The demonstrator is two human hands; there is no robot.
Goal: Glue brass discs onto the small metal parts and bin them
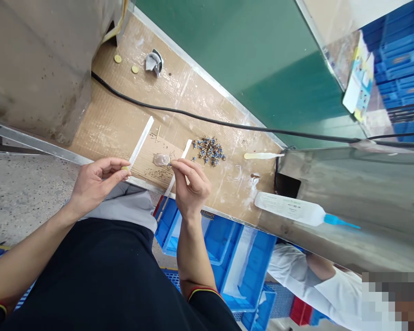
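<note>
My left hand [98, 181] is closed in a pinch on a small yellow disc [125, 169] over the front edge of the cardboard-covered bench. My right hand [192, 186] has its thumb and fingertips pressed together on a tiny dark part [170, 163], mostly hidden by the fingers. Touching or just left of those fingertips is a small clear, glossy lump [162, 159], perhaps plastic or gel. Beyond the right hand lies a loose pile of small blue and brass-coloured parts [209, 151]. Dark specks and a thin stick [158, 133] lie between two white strips [141, 142].
A black cable [179, 111] crosses the bench. Two yellow discs [117, 59] and a crumpled grey-white piece [154, 62] lie at the back left. On the right are a blue-tipped bottle [290, 209] and a pale stick-like tool [262, 156]. Blue bins [224, 243] stand below; another person [317, 280] is nearby.
</note>
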